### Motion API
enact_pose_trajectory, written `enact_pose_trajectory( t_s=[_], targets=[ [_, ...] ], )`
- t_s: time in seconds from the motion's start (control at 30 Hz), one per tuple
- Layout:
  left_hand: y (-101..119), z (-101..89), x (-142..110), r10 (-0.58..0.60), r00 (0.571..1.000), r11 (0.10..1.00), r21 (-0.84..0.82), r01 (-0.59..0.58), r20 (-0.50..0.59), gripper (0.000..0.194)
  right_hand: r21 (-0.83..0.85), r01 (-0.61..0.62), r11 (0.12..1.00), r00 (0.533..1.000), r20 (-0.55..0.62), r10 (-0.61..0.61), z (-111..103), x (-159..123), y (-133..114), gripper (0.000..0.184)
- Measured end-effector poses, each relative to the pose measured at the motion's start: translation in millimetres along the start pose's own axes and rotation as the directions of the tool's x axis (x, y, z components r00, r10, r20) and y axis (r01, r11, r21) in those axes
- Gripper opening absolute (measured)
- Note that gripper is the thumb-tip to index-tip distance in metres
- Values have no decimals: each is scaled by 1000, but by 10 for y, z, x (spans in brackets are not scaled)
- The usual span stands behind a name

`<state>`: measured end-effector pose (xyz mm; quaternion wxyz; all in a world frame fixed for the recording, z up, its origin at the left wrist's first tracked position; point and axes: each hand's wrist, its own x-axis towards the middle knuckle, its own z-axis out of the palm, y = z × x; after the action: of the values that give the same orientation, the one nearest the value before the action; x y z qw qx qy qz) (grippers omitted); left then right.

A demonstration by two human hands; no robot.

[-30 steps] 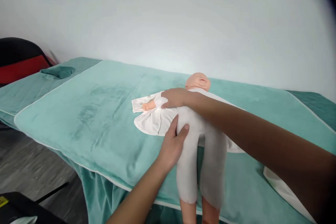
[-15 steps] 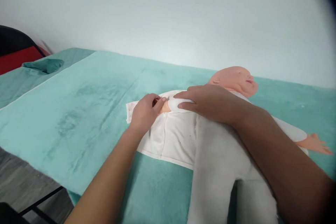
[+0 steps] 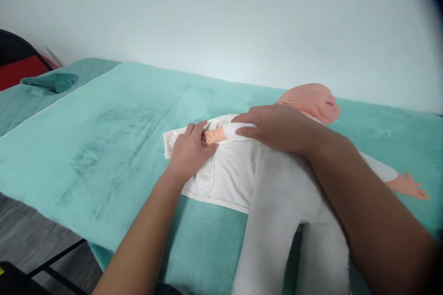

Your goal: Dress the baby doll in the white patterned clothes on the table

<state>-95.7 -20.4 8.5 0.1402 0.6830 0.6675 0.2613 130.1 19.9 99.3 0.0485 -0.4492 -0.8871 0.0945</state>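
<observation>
A baby doll (image 3: 308, 97) lies on its back on a teal-covered table, its head toward the back right. White sleeves cover its arms, and pale trousers (image 3: 273, 212) reach toward me. Beneath the near arm spreads a white garment (image 3: 231, 175), one end sticking out to the left. My right hand (image 3: 273, 126) holds the doll's white-sleeved arm (image 3: 231, 131), thumb below and fingers above. My left hand (image 3: 192, 150) curls around the doll's small hand (image 3: 212, 136), whose fingers show between my thumb and fingers. My right forearm hides much of the doll's body.
The teal cover (image 3: 114, 147) drapes over the table's near left edge, with a dark metal frame (image 3: 55, 258) below. A hole-like opening (image 3: 51, 82) shows at the far left, near a red and black chair (image 3: 20, 64). A pale wall (image 3: 207, 23) stands behind.
My left thumb has moved down off the doll's hand, so the small fingers now show. My right hand keeps its hold on the sleeved arm. The view has shifted slightly.
</observation>
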Motion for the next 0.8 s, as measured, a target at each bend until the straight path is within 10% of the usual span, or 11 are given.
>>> enact_pose_trajectory(
  t_s=[0.27,0.4,0.6,0.8],
  targets=[
    [-113,-15,47,-196,949,914,-398,85,-247,26,70,-18,997,1000,18,17,-44,-25,54,35],
    [-115,-53,19,-259,944,771,-633,75,-204,24,-51,-34,998,998,55,37,-3,7,-20,38],
    [413,74,-67,-66,971,728,-677,-111,-231,14,-226,-17,974,999,34,26,137,92,-125,37],
    [867,190,-151,-59,987,728,-683,-60,-150,17,47,21,999,987,-158,-14,112,-64,-53,31]
  ],
)
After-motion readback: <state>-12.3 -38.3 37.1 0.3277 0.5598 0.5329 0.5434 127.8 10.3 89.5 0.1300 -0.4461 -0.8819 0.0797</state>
